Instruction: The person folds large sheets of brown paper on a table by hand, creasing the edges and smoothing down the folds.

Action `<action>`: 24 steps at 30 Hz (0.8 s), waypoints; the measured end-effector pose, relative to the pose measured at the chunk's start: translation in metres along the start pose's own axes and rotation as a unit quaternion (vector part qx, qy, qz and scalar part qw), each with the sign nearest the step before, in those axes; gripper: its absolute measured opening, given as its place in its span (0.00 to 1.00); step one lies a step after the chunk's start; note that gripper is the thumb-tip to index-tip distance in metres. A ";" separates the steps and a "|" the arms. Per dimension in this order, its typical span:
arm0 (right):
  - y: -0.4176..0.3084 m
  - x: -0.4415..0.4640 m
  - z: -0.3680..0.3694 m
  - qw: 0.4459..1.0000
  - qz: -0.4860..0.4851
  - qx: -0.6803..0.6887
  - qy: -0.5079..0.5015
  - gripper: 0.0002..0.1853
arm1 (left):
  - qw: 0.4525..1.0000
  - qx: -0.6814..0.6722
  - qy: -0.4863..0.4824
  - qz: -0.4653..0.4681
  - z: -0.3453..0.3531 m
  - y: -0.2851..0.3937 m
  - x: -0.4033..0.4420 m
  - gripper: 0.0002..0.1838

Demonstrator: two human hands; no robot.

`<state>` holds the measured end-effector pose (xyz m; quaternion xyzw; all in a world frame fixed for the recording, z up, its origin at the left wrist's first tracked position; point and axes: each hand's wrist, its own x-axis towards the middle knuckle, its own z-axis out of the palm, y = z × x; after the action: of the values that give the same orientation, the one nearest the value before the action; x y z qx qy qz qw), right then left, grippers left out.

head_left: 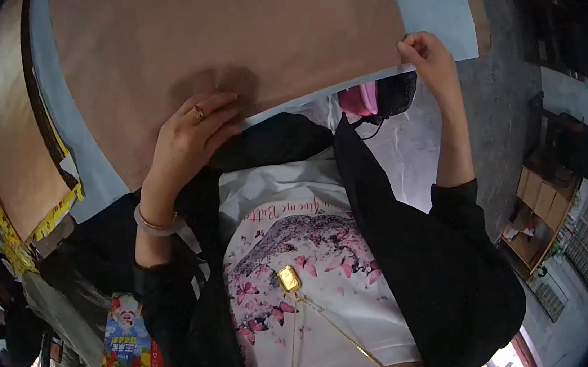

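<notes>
A large brown sheet (233,31) lies over a pale blue-white sheet (433,1), whose edges show at the left, right and front. My left hand (194,133), with a ring and a bangle, rests at the brown sheet's front edge, its fingers apart and pointing right. Farther right, my right hand (426,52) pinches the front edge near the brown sheet's corner, thumb and fingers together. Below that edge, a pink item (361,100) and a black bag (395,93) are partly covered.
At the left lies a stack of brown board (8,129) with yellow tape (61,210) along its edge. A colourful bag (127,336) hangs at the lower left. A wooden shelf (540,213) stands on the right, beyond the grey floor (494,128).
</notes>
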<state>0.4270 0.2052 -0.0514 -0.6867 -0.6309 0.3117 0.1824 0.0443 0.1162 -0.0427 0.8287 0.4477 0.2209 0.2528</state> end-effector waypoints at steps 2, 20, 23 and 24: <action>0.001 0.001 -0.001 1.000 -0.001 0.008 -0.004 0.11 | 1.000 -0.006 0.007 -0.019 0.001 0.001 -0.001 0.09; -0.052 -0.049 0.011 0.937 -0.342 0.003 0.077 0.09 | 0.946 -0.242 -0.001 -0.215 -0.007 -0.004 0.005 0.06; -0.052 -0.047 0.026 0.897 -0.441 -0.023 -0.008 0.10 | 0.947 -0.242 0.021 -0.211 -0.003 -0.009 0.005 0.07; -0.048 -0.044 0.031 0.893 -0.445 -0.048 -0.047 0.13 | 0.950 -0.239 0.036 -0.198 -0.001 -0.011 0.006 0.07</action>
<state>0.3700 0.1642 -0.0343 -0.3261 -0.8928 0.1987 0.2388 0.0395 0.1264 -0.0478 0.6299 0.5459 0.2964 0.4662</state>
